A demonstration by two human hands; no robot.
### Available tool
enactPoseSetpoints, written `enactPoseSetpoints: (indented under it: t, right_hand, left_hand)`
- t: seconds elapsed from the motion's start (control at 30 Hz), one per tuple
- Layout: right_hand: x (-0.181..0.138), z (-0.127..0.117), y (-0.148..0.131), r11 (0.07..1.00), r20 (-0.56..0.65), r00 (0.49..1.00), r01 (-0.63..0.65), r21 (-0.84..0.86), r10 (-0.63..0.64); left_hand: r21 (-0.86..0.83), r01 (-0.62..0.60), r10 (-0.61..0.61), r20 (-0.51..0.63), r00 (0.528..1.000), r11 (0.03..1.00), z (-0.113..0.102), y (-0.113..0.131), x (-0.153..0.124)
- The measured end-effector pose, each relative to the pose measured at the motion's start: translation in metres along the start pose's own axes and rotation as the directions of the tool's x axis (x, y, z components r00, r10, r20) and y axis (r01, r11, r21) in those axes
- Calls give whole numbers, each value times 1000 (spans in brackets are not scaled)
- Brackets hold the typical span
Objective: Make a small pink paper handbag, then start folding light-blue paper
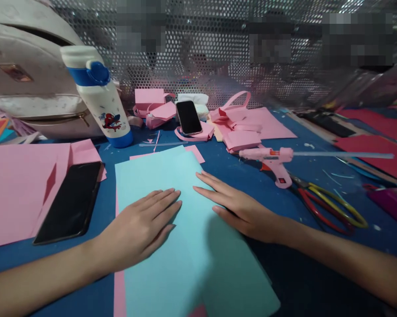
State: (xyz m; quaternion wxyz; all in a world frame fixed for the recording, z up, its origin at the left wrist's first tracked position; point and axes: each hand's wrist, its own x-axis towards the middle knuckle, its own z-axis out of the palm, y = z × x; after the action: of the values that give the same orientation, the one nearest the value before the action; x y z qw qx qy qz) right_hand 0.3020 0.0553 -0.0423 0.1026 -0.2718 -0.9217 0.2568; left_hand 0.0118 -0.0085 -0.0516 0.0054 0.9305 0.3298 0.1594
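Light blue paper (159, 281) lies in front of me, with its right part angled away from the left part. Pink paper (119, 290) shows along its left edge and at its far end. My left hand (145, 224) rests flat on the left part, fingers stretched out. On the right part lies my right hand (234, 204), its fingers spread and touching the paper near its right edge. Neither hand grasps anything. Just beyond the right hand are a pink glue gun (271, 160) with a long glue stick and red and yellow handled scissors (327, 202).
A black phone (69, 202) overlaps pink sheets (20, 189) on the left. Behind stand a white and blue bottle (106, 105) and a pale backpack (36, 79). Another phone (188, 117) leans among pink paper pieces (241, 127) before a perforated metal panel (201, 53). Red paper (376, 149) lies right.
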Motion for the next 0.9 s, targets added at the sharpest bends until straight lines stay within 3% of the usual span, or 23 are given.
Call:
enactPoseSetpoints:
  t: [0.13, 0.3, 0.5, 0.9]
  right_hand:
    - [0, 0, 0, 1000, -6, 1000, 23, 2, -23]
    - [-1, 2, 0, 999, 2, 999, 40, -12, -40]
    - [0, 3, 2, 998, -1, 999, 52, -36, -52]
    - [0, 7, 3, 997, -7, 998, 61, -53, -62]
  left_hand:
    - [-86, -183, 184, 10, 983, 979, -3, 0, 1]
    - [-211, -355, 386, 126, 914, 911, -8, -1, 4]
    - [-263, -402, 446, 138, 884, 877, -11, -1, 5]
    - [-295, -411, 463, 135, 876, 863, -11, -1, 4]
